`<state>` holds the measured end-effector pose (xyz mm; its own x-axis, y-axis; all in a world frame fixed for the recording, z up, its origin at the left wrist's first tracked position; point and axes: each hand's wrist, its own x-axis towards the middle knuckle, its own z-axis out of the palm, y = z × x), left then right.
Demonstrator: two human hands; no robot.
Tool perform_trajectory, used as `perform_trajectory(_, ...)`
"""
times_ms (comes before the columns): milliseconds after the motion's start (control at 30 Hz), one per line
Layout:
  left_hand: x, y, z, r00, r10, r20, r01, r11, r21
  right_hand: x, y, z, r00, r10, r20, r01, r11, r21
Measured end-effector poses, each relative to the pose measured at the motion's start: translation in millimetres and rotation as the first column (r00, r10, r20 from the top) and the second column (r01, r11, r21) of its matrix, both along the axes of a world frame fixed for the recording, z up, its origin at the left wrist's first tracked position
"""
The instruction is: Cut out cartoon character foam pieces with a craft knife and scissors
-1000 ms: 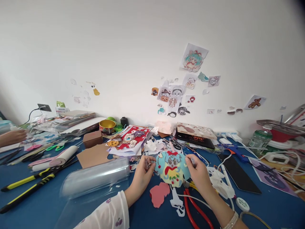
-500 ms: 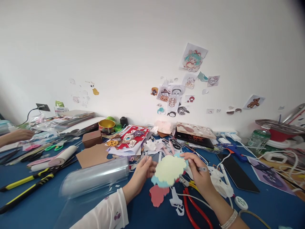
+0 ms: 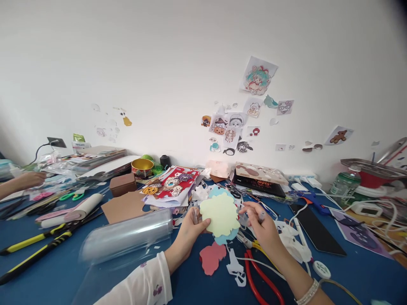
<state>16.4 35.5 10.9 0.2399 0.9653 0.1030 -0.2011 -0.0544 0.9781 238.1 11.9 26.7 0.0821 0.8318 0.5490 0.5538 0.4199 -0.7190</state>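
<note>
My left hand [image 3: 188, 235] grips a layered foam cutout [image 3: 220, 214] by its left edge, holding it up with the pale yellow back toward me and light blue peeking out at top and bottom. A thin silvery stick also shows between that hand's fingers. My right hand [image 3: 260, 226] is closed just right of the cutout and holds a small pen-like tool [image 3: 261, 217]. Under the cutout, a pink foam piece [image 3: 211, 257] and white paper scraps lie on the blue table [image 3: 63, 279].
Red-handled pliers [image 3: 259, 277] lie by my right wrist. A clear plastic roll [image 3: 127, 237] lies to the left, and yellow-and-black tools [image 3: 38, 248] beyond it. Printed sticker sheets [image 3: 171, 184], a black tablet [image 3: 314, 231] and cables crowd the table. Another person's hand [image 3: 27, 180] is at far left.
The cutout was face up showing a cartoon girl, then got flipped to its yellow back. It has since risen and shifted slightly left, and my right hand let go of its edge.
</note>
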Motion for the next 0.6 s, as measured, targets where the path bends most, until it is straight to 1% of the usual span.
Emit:
perform_trajectory(100, 0.0, -1.8, 3.6, 1.0, 0.001, 0.02, -0.001, 1.0, 0.002, -5.0, 1.3, -3.8, 1.0, 0.022, 0.017, -0.021, 0.995, -0.097)
perform_trajectory(233, 1.5, -3.8, 4.6, 0.999, -0.026, 0.044, 0.026, 1.0, -0.011, -8.6, 3.3, -8.4, 1.0, 0.018, 0.022, -0.014, 0.989, -0.147)
perform_trajectory(333, 2.4, -4.8, 5.5, 0.996, -0.036, 0.076, 0.038, 0.999, -0.026, -7.2, 3.8, -8.8, 1.0, 0.002, 0.027, 0.002, 0.989, -0.148)
perform_trajectory(467, 1.8, -5.2, 7.5, 0.988, -0.039, 0.146, 0.048, 0.997, -0.056, -4.8, 2.5, -6.2, 0.998, -0.029, 0.046, 0.034, 0.993, -0.113)
perform_trajectory(600, 1.0, -4.2, 8.2, 0.982, -0.061, 0.177, 0.089, 0.984, -0.156, -3.9, -0.6, -2.8, 0.997, -0.031, 0.065, 0.035, 0.997, -0.068)
